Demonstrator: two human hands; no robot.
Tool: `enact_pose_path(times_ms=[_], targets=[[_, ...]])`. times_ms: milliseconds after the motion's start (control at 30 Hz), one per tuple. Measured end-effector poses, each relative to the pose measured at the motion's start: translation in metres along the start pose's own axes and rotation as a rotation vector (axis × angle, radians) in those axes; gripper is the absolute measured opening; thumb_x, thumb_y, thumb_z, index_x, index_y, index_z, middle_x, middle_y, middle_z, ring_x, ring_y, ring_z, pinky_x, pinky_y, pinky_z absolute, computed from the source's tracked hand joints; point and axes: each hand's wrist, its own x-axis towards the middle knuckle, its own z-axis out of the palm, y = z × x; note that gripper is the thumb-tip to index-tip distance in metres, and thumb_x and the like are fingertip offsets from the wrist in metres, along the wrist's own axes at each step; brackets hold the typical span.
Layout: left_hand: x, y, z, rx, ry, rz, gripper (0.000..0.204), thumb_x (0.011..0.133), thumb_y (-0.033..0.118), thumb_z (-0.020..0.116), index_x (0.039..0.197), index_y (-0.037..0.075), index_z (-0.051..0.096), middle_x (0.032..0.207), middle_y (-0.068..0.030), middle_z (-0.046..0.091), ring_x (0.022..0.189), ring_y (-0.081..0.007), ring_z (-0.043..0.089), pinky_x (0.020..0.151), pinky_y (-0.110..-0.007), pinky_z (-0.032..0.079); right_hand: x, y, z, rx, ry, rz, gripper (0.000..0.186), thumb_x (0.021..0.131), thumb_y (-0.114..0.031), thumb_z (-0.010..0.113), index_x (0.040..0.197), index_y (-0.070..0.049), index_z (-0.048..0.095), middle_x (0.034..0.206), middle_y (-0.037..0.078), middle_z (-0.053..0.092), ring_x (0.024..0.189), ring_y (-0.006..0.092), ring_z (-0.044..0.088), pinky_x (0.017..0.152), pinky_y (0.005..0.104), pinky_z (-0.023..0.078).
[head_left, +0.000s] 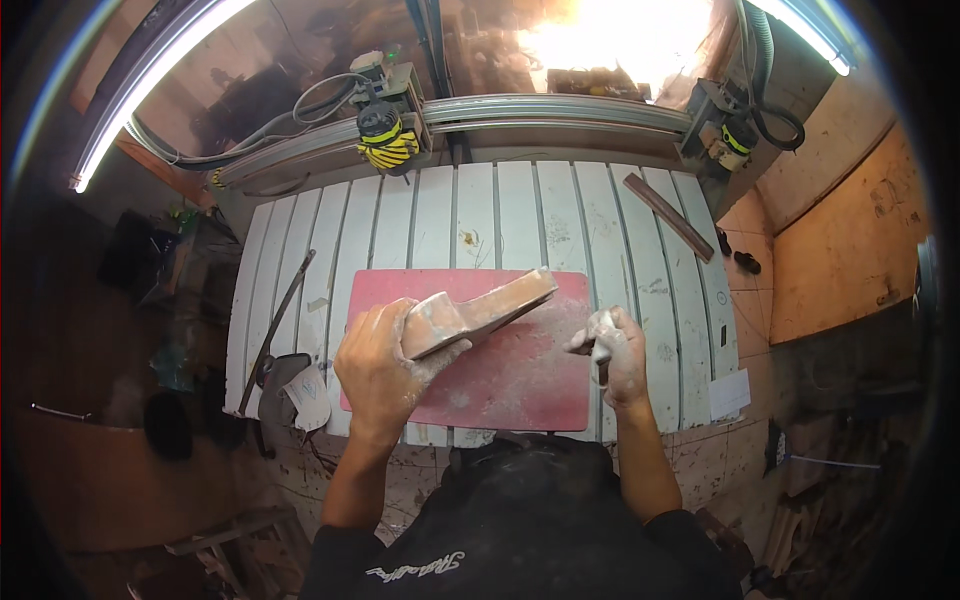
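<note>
My left hand (380, 362) is wrapped round the thick end of a stepped wooden piece (470, 312), brown and coated with pale dust. The piece slants up to the right above a red rectangular mat (520, 385), its narrower arm pointing away from me. To the right, apart from the wood, my right hand (618, 355) is closed, its fingers white with dust. Something small and dark shows between and below those fingers; its kind cannot be made out. Whitish dust is spread over the mat.
Under the mat is a white slatted table (480, 205). On it lie a brown wooden strip (668, 217), a thin dark bar (280, 325), a dark power tool (290, 395) with a white tag, and paper (730, 394). Behind it runs a metal rail (560, 112) carrying machine heads (385, 140).
</note>
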Motion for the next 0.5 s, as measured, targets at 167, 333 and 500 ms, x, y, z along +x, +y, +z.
enact_pose_path(times_ms=[167, 333, 500], targets=[[0.001, 0.007, -0.003, -0.03, 0.028, 0.007, 0.064, 0.06, 0.037, 0.101, 0.109, 0.006, 0.073, 0.092, -0.0083, 0.072, 0.082, -0.0298, 0.068, 0.074, -0.042, 0.053, -0.013, -0.005, 0.021, -0.205, -0.133, 0.002, 0.02, 0.089, -0.002, 0.071, 0.101, -0.006, 0.056, 0.107, 0.005, 0.057, 0.096, 0.0151, 0.061, 0.091, 0.0319, 0.053], [-0.013, 0.031, 0.007, -0.014, -0.086, 0.028, 0.065, 0.063, 0.034, 0.101, 0.114, 0.007, 0.071, 0.097, -0.0091, 0.071, 0.088, -0.0311, 0.066, 0.078, -0.044, 0.053, -0.019, -0.028, 0.066, -0.784, -0.029, -0.445, 0.031, 0.084, 0.0, 0.075, 0.115, 0.0, 0.069, 0.122, 0.014, 0.065, 0.109, 0.0299, 0.067, 0.095, 0.0369, 0.053], [-0.024, 0.043, 0.009, 0.038, -0.155, 0.017, 0.067, 0.067, 0.034, 0.099, 0.122, 0.008, 0.07, 0.1, -0.0079, 0.068, 0.09, -0.0304, 0.063, 0.08, -0.044, 0.049, -0.023, -0.023, 0.069, -1.024, -0.075, -0.56, 0.03, 0.086, 0.002, 0.071, 0.116, 0.0, 0.075, 0.121, 0.017, 0.071, 0.107, 0.0352, 0.069, 0.094, 0.0437, 0.056]])
